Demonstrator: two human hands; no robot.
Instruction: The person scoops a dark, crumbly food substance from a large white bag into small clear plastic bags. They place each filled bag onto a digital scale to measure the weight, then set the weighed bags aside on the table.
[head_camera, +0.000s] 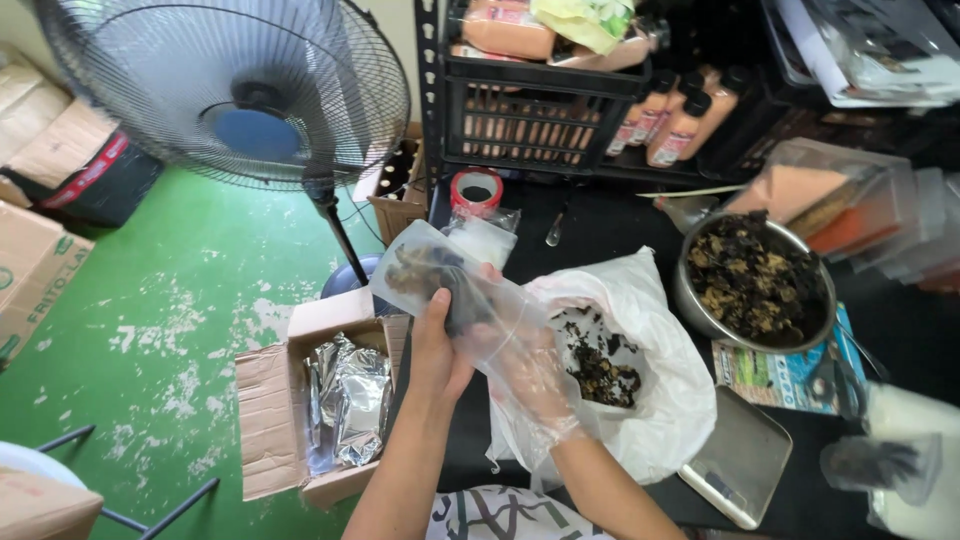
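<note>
Left hand: bare left hand at centre frame, fingers curled round the lower part of a clear plastic pouch, clamping it upright and tilted to the upper left.
Right hand: right hand in a thin clear glove, just right of the left; fingers pushed up against the pouch's mouth, partly spread; whether it pinches any pieces I cannot tell.
Pouch: already dark with dried black fungus at its far end; held in the air over the black table.
Supply: white plastic bag lying open just right of the hands, a loose heap of the same dark dried pieces inside; steel bowl at right, piled full.
Scale: small flat digital scale at lower right, bare.
Floor side: open cardboard box with silver foil bags at lower left; standing fan upper left.
Step, as I read it: filling the pouch by hand, mid-portion.
Next move calls for: a steady grip on the pouch mouth while more pieces go in; then likely the scale.
</note>
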